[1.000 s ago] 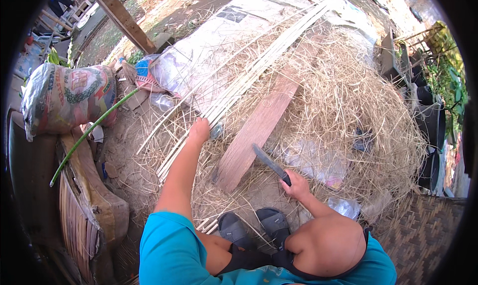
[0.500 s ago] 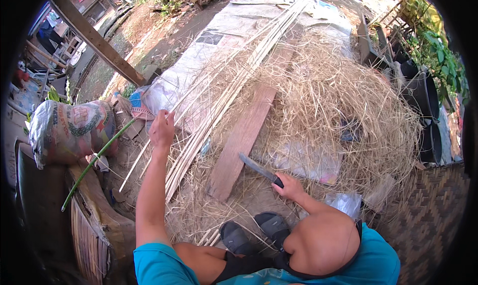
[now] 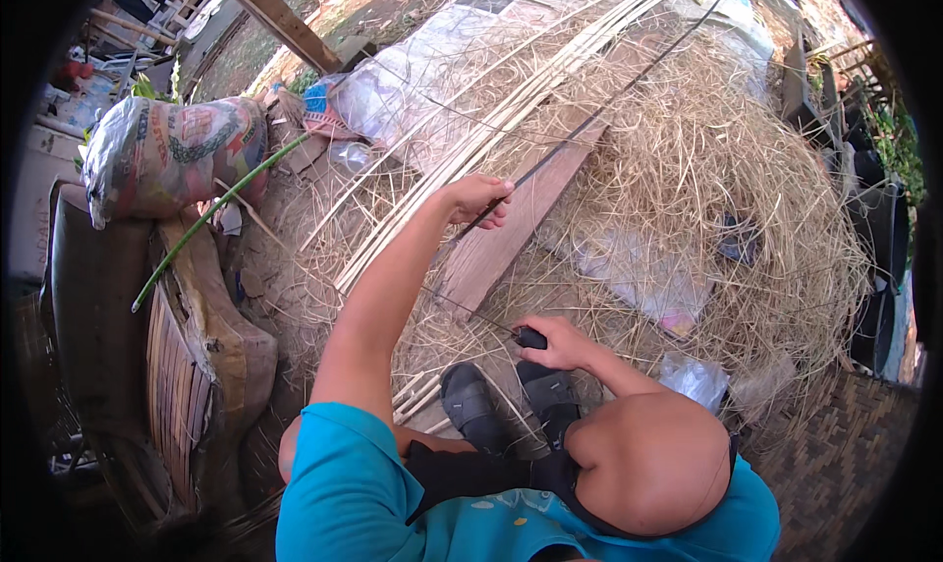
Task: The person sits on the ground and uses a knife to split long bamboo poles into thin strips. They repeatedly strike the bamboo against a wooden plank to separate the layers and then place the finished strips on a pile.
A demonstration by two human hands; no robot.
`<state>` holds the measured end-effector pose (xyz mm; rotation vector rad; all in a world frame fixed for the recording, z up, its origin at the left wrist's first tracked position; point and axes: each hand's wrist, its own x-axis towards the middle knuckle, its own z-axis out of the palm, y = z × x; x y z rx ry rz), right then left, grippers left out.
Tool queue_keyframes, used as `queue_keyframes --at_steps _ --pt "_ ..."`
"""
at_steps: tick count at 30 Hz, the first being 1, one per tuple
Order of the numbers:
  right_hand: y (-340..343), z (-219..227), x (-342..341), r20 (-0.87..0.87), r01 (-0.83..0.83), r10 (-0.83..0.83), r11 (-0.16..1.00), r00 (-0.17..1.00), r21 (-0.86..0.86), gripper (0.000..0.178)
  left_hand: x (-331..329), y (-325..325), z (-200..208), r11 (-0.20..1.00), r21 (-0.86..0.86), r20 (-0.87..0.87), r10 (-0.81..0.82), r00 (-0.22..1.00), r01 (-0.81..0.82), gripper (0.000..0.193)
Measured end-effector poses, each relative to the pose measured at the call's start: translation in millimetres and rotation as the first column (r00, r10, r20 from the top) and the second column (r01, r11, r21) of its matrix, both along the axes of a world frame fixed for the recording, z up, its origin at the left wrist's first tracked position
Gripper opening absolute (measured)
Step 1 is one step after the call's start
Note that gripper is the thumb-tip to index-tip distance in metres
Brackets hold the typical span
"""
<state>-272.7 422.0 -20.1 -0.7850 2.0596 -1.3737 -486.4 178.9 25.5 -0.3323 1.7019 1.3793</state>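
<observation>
My left hand (image 3: 481, 200) is closed around a long, thin, dark strip (image 3: 629, 85), near its lower end. The strip slants up to the far right, over the reddish-brown plank (image 3: 506, 243) and the straw-like shavings. Lower down, my right hand (image 3: 558, 342) grips a knife by its black handle (image 3: 531, 338), just above my sandals. The knife's blade (image 3: 467, 309) is seen nearly edge-on, a thin line pointing left toward the plank's near end. A bundle of long pale strips (image 3: 550, 81) lies left of the plank, beyond my left hand.
A heap of dry shavings (image 3: 727, 179) covers the ground sheet at right. On the left are a stuffed sack (image 3: 182, 154), a green stalk (image 3: 221, 205) and a wooden bench (image 3: 236, 351). A woven mat (image 3: 815, 474) lies at lower right, near a crumpled clear plastic bag (image 3: 693, 377).
My left hand has moved right from beside the pale strips and now holds the dark strip. The knife has come nearer to me, its blade turned edge-on. The view has shifted.
</observation>
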Motion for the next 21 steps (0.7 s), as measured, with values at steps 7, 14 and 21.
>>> queue_keyframes --at_steps 7,14,21 --pt "-18.2 -21.4 31.7 0.954 0.263 0.056 0.955 0.295 -0.138 0.029 2.0 107.8 -69.8 0.903 -0.366 -0.640 -0.069 0.765 -0.225 0.037" --pt "6.9 16.3 -80.7 0.582 0.408 -0.474 0.878 0.661 0.252 0.042 -20.3 142.6 -82.9 0.871 -0.353 -0.633 0.047 0.773 -0.342 0.028" --pt "-16.4 17.4 -27.4 0.571 0.288 -0.361 0.932 0.737 0.218 0.037 -21.4 146.1 -101.8 0.855 -0.364 -0.723 -0.008 0.691 -0.371 0.023"
